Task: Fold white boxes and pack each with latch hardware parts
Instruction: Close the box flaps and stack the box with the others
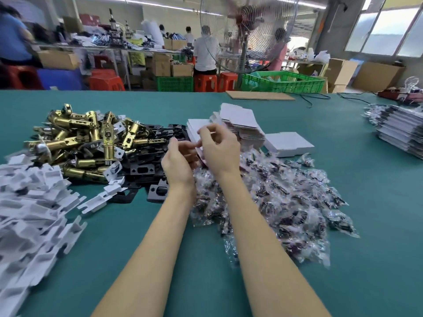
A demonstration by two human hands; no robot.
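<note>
Both hands are raised over the middle of the green table (343,271). My left hand (177,161) and my right hand (219,149) pinch a flat white box blank (194,130) between them; most of it is hidden behind the fingers. Behind the hands lies a stack of flat white box blanks (240,124). A pile of brass latches (91,138) sits at the left, black strike plates (146,165) lie next to it, and clear bags of screws (286,197) spread out on the right.
White cardboard inserts (29,202) are heaped at the near left. Another small stack of white blanks (288,143) and a stack of packs (400,129) lie at the right. A cardboard sheet (258,95) and cables lie at the far edge. A fan (249,30) and people at benches are beyond.
</note>
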